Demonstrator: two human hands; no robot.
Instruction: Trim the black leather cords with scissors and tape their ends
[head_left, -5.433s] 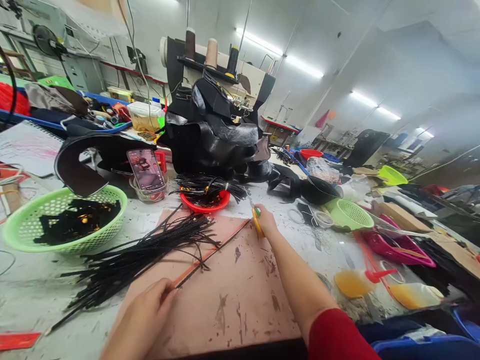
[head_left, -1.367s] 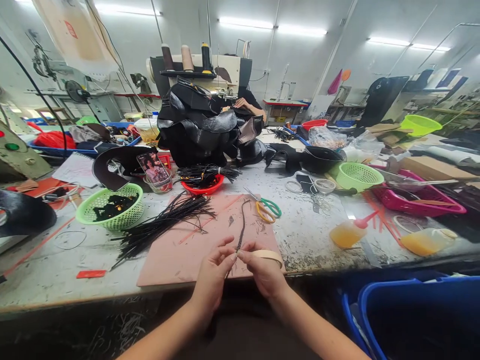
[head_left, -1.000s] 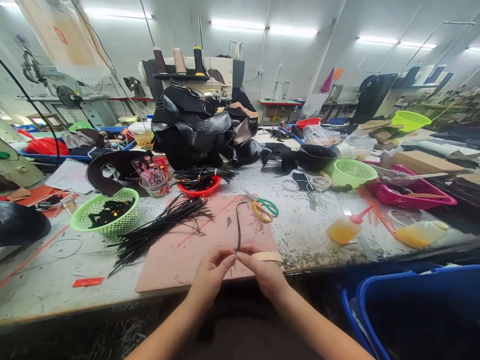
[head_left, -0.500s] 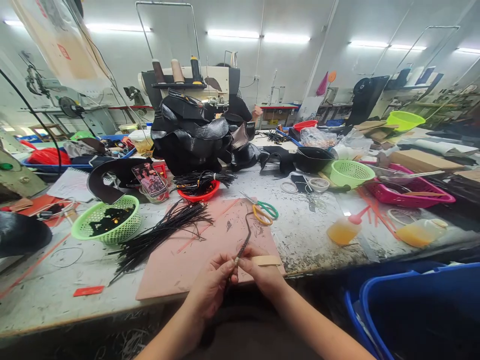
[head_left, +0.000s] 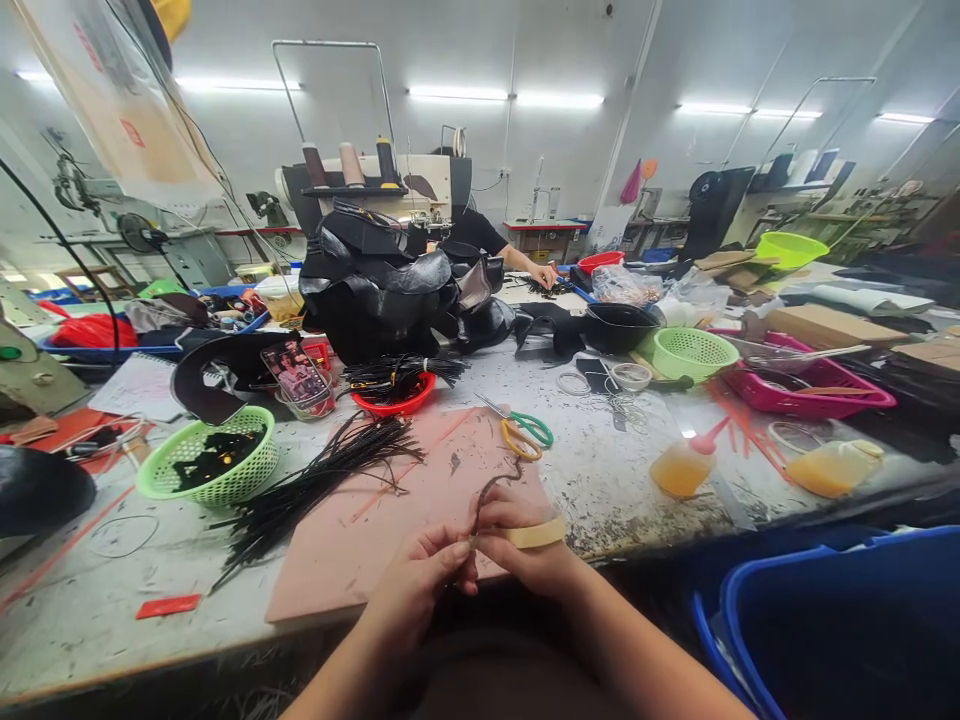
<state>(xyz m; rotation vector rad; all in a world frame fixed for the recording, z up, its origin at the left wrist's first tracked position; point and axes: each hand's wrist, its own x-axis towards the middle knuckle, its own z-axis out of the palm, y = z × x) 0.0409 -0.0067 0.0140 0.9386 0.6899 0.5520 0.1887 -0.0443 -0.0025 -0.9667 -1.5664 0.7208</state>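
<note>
Over the front edge of the pink board (head_left: 322, 560), my left hand (head_left: 429, 568) and my right hand (head_left: 521, 548) meet with thumbs and fingers pinched. Both grip a thin dark braided cord (head_left: 489, 490), whose free part curves up toward the scissors. A pale beige band (head_left: 536, 534) lies across the fingers of my right hand. The scissors (head_left: 525, 432), with one green and one yellow handle, lie just beyond on the board. Left of my hands spreads a bundle of black cords (head_left: 322, 475). Fingers hide the pinched end of the cord.
A green basket (head_left: 255, 465) of black pieces and a red bowl (head_left: 401, 403) stand to the left. Stacked black leather pieces (head_left: 375, 300) rise behind. Glue bottles (head_left: 682, 468) stand right, above a blue bin (head_left: 847, 560). A co-worker's hand (head_left: 545, 275) is across the table.
The cord's free part now bends more to the right, and my right hand has turned slightly, lifting the beige band's right end. The co-worker's hand has come down to the black pieces on the far table.
</note>
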